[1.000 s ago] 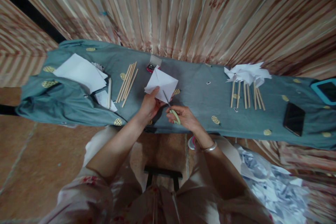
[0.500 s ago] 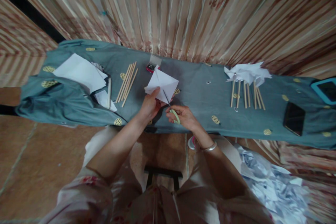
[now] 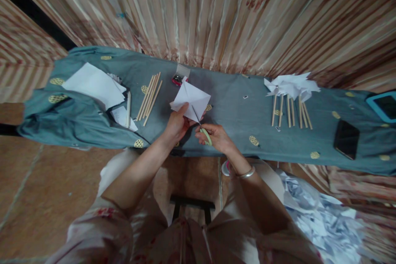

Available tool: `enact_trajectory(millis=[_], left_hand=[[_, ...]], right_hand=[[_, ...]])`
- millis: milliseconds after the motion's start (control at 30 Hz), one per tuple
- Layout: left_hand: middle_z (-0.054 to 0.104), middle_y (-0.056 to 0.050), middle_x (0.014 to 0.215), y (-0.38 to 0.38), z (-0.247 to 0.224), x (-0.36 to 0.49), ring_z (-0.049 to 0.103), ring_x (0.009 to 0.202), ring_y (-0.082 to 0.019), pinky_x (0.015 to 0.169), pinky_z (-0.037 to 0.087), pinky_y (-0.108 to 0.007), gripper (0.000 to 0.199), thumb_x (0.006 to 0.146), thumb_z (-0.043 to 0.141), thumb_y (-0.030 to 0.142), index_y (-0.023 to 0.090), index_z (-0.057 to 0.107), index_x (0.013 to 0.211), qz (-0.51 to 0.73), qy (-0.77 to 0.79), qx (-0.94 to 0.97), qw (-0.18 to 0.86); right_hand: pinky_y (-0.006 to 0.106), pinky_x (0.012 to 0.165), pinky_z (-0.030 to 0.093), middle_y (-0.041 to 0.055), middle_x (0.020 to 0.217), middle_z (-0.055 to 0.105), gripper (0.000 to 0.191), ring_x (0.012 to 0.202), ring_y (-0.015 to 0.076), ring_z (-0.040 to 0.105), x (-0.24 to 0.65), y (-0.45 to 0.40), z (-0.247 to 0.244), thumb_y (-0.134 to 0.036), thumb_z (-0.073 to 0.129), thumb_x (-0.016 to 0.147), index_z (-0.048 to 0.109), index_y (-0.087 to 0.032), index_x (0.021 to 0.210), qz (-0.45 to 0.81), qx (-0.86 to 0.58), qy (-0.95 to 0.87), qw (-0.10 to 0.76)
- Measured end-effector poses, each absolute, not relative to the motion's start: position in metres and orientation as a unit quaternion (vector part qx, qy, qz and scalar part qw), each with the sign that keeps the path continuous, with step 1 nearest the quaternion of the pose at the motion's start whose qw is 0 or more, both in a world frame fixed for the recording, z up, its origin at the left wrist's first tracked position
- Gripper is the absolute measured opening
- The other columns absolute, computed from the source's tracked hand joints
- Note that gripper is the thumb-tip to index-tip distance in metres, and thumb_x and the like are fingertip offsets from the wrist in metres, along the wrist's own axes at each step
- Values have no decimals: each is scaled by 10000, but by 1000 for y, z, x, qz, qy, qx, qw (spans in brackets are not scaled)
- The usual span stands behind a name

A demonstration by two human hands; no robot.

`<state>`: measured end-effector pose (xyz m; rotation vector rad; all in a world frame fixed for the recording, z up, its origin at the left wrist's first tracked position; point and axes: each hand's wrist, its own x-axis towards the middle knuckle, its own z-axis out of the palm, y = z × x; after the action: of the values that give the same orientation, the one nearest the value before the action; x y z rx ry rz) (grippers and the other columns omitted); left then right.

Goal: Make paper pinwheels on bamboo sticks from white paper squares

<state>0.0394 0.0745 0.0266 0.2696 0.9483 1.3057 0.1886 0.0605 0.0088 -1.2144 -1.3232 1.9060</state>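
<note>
A square of white paper (image 3: 194,98) with crease lines is pinched in my left hand (image 3: 177,123), thumb on top and fingers beneath. My right hand (image 3: 214,137) is closed round the green handles of a pair of scissors (image 3: 205,135). The dark blades lie over the paper's near corner and point towards its middle. Just behind the paper is a small open red box (image 3: 177,79) of tiny metal items. Several wooden sticks (image 3: 149,98) lie to the left of the paper.
White sheets (image 3: 94,86) and a white pen-like rod (image 3: 128,109) lie on the left. On the right are paper pinwheels (image 3: 292,86) on sticks, a black phone (image 3: 347,139) and a blue-framed device (image 3: 384,106). Crumpled paper (image 3: 328,222) fills a bag at the lower right.
</note>
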Motion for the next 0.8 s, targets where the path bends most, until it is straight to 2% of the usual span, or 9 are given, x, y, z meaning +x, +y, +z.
enact_trajectory(millis=[567,800], left_hand=[[751,-128,943,74,27,40,733,914,-240,836,595,-366,273,940,491,209,88,581,1168,586,418,118,684],[751,-136,957,74,28,40,733,915,-244,830,596,-361,291,924,538,227,82,584,1172,583,421,116,685]], right_hand=[[222,496,425,-58,502,579,419,469,78,517,187,60,9,-510,863,512,655,-189,683,698,-447,-490,269],[221,500,427,-53,517,588,420,475,76,520,188,60,9,-498,862,524,650,-184,707,702,-445,-489,265]])
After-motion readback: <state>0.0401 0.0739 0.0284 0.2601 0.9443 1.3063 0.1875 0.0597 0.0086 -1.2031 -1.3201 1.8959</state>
